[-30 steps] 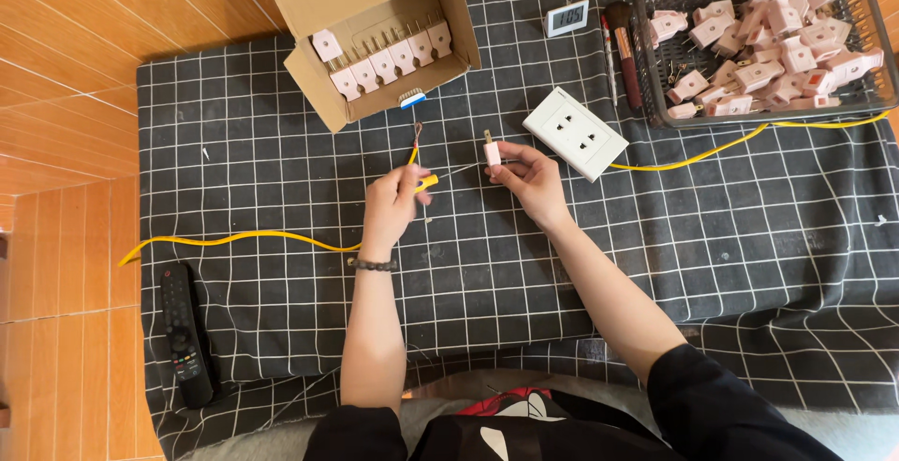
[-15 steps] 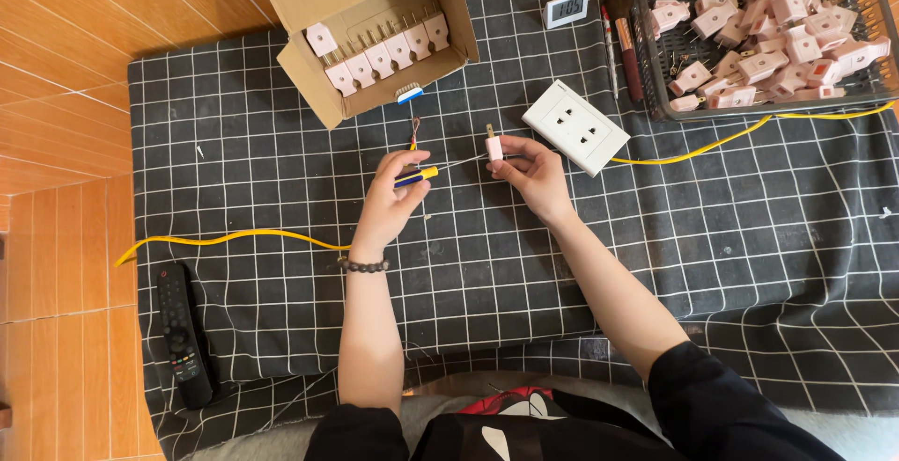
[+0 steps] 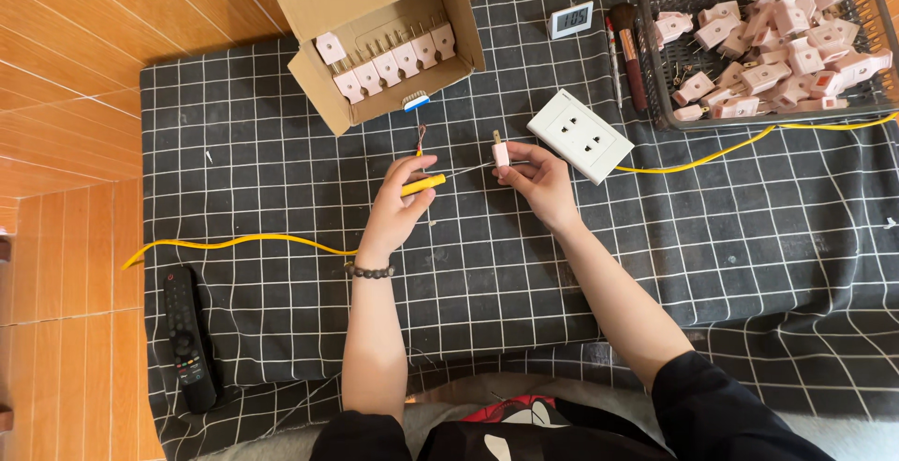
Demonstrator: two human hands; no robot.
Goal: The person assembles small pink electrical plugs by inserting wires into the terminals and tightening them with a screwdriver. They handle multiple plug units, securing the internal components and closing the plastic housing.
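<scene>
Pinching a yellow cable end (image 3: 423, 183), the left hand (image 3: 398, 206) is closed over the black grid cloth (image 3: 281, 161). Right hand (image 3: 541, 178) pinches a pink plug (image 3: 501, 153) just beside the white socket plate (image 3: 580, 135). Cardboard box (image 3: 375, 21) lies beyond the hands, wire basket (image 3: 655, 49) far right.

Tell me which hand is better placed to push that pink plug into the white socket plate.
Right. The right hand already holds the pink plug and sits beside the white socket plate. The left hand is farther off, gripping the yellow cable.
</scene>
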